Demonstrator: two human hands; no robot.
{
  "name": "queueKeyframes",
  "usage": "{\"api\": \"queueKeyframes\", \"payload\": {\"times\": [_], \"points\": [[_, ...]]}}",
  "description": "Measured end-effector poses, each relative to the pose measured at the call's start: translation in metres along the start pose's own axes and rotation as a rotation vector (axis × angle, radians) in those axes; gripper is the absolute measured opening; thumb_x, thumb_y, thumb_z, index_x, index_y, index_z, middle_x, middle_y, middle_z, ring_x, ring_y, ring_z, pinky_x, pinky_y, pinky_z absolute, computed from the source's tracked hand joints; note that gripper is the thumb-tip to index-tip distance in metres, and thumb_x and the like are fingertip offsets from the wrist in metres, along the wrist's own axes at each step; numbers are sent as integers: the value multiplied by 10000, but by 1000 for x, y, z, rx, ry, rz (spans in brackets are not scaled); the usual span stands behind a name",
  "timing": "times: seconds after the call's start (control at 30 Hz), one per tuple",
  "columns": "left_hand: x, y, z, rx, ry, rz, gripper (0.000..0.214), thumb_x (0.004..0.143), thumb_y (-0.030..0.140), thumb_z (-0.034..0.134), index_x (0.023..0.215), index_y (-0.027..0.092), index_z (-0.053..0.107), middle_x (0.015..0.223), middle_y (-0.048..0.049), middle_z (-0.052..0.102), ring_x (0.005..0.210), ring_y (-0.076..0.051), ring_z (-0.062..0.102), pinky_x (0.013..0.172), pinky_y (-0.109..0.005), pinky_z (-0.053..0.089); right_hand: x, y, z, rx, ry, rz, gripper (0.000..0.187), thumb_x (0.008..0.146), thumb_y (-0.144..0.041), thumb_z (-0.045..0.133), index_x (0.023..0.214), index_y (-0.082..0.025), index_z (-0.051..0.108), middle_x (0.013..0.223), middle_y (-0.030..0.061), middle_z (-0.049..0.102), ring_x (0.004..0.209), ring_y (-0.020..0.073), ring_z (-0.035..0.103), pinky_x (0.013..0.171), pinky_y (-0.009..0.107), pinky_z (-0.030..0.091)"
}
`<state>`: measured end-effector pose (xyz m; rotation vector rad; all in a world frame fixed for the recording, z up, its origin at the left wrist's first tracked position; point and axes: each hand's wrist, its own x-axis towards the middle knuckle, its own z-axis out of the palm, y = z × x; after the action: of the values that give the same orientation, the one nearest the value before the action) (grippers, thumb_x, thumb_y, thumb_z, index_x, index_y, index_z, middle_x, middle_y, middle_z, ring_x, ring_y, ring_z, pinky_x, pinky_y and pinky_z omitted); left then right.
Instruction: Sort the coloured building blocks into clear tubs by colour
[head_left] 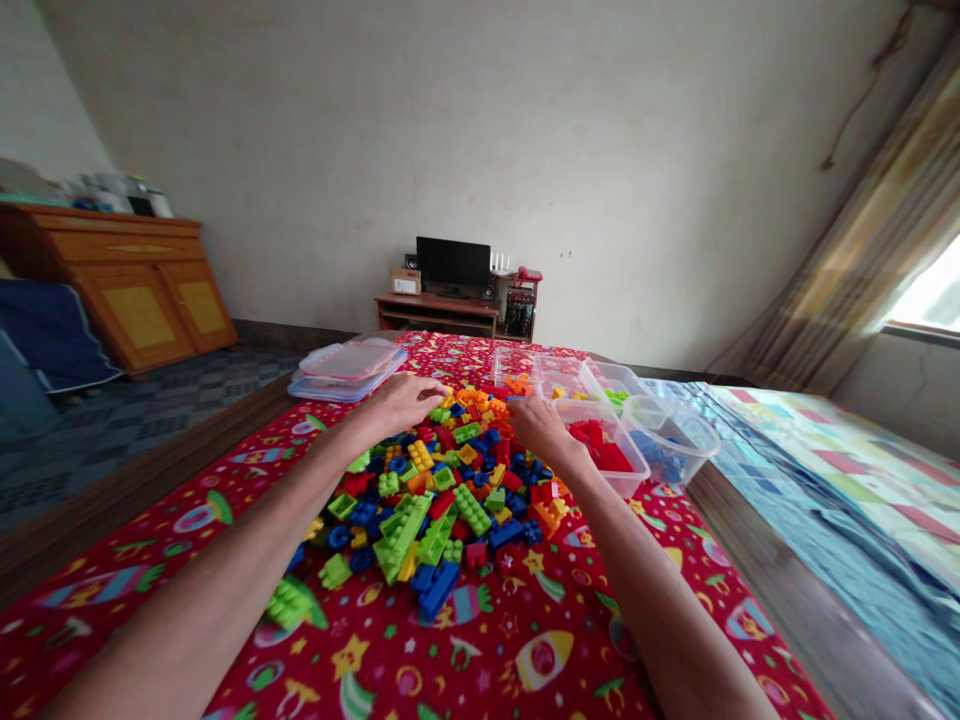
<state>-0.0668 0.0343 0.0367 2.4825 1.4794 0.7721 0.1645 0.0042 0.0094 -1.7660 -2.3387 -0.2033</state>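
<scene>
A spread-out heap of plastic toy bricks (472, 508) in green, blue, yellow, red and orange lies on the red patterned cloth (450, 680). My left hand (405, 402) hovers over the heap's far left side, fingers bent and slightly apart, with nothing visible in them. Over the far right side is my right hand (536, 425), its fingers closed and partly hidden behind the knuckles. A bit of blue brick (514, 399) shows at its fingertips. Right beside that hand, a clear plastic box (634, 468) contains red bricks (600, 447).
A clear round-cornered tub (701, 440) with blue bricks stands at the right edge. Behind are more clear boxes (559, 372) with orange, yellow and green bricks. Stacked plastic lids (349, 365) lie at the far left. A bed (847, 500) adjoins on the right.
</scene>
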Motion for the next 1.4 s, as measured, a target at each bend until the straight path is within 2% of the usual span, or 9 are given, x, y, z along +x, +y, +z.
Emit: {"api": "queueKeyframes", "payload": {"times": [0.23, 0.43, 0.6, 0.73, 0.83, 0.9, 1.03, 1.27, 1.4], "points": [[0, -12, 7, 108, -52, 20, 346, 782, 333, 474, 964, 227, 748, 972, -29, 758, 897, -212, 686, 804, -245, 501, -1, 5, -14, 112, 206, 113, 275, 940, -207, 387, 987, -154, 652, 889, 131, 704, 772, 206, 635, 647, 274, 388], [1, -18, 13, 143, -87, 23, 343, 770, 288, 476, 968, 231, 750, 1000, -45, 753, 943, -235, 683, 833, -268, 486, 5, 8, 1, 331, 436, 93, 258, 931, -233, 463, 1120, -157, 620, 1088, 107, 692, 973, 186, 620, 872, 275, 411], [0, -15, 12, 158, -103, 11, 349, 775, 300, 470, 978, 233, 746, 983, -31, 757, 891, -213, 689, 801, -244, 493, 9, -5, 11, 432, 214, 29, 261, 965, -292, 418, 1105, -204, 620, 973, 58, 709, 952, 186, 639, 834, 271, 443], [-2, -9, 11, 203, -127, 0, 358, 783, 293, 459, 985, 222, 745, 994, -48, 755, 900, -220, 691, 784, -245, 495, 8, -8, 22, 258, 140, 3, 300, 970, -286, 404, 1195, -171, 565, 1097, 120, 668, 978, 223, 634, 850, 303, 448], [-3, -7, 11, 218, -129, -3, 349, 784, 288, 462, 978, 236, 747, 990, -42, 755, 903, -219, 691, 791, -247, 496, 6, -4, 29, 100, 147, -80, 282, 959, -281, 424, 1167, -186, 589, 1225, 151, 602, 999, 241, 619, 866, 329, 446], [-3, -9, 12, 221, -126, -5, 349, 787, 287, 464, 990, 243, 744, 998, -39, 753, 915, -217, 688, 806, -249, 494, 5, -2, 30, 96, 164, -70, 264, 957, -303, 433, 1136, -204, 599, 1172, 140, 628, 990, 239, 617, 861, 332, 446], [-1, -18, 17, 236, -128, -7, 374, 768, 269, 485, 1044, 212, 731, 997, -71, 748, 915, -237, 686, 798, -271, 498, 8, 0, 23, 232, 187, 61, 285, 916, -378, 516, 1106, -177, 586, 963, 101, 686, 955, 228, 627, 798, 295, 447], [2, -27, 21, 128, -85, 2, 399, 708, 206, 482, 1009, 225, 742, 758, -31, 741, 730, -204, 679, 681, -238, 491, 11, -1, 15, 391, 273, 90, 248, 828, -295, 632, 1048, -180, 629, 912, 65, 709, 895, 199, 650, 767, 280, 447], [3, -29, 22, 140, -55, 11, 387, 678, 197, 495, 967, 244, 749, 746, -23, 728, 759, -203, 671, 708, -237, 498, 10, -5, 8, 501, 302, 104, 243, 793, -269, 674, 1022, -193, 651, 910, 60, 718, 890, 194, 661, 782, 292, 465]]}}
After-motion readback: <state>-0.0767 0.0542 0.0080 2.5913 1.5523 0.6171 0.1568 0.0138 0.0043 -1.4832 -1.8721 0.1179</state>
